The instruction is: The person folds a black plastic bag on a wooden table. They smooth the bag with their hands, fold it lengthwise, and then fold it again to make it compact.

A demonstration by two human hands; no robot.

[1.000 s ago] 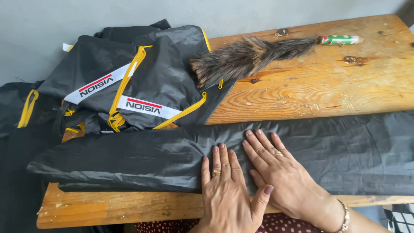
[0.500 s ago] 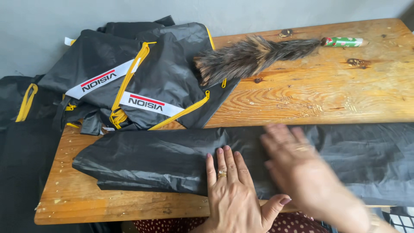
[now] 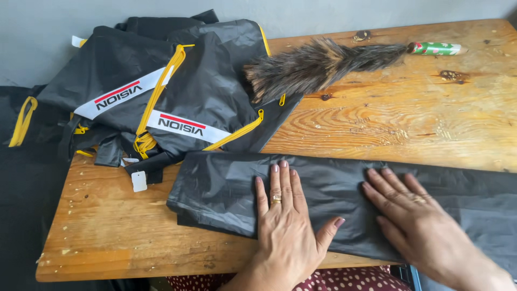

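A long strip of folded black fabric point(image 3: 323, 188) lies along the near edge of a wooden table point(image 3: 388, 118). My left hand point(image 3: 285, 226) rests flat on it, fingers spread, a ring on one finger. My right hand point(image 3: 414, 215) also presses flat on the fabric, further right. Neither hand grips anything. The fabric's left end stops near the middle of the table's near side.
A heap of black garments with yellow trim and white striped patches point(image 3: 161, 97) covers the table's far left and hangs off it. A feather duster point(image 3: 323, 64) with a green handle point(image 3: 436, 49) lies at the back. A grey wall stands behind.
The black fabric strip has slid to the right along the table, its left end now much nearer the middle. My right hand moved right along it. My left hand stayed flat on it.
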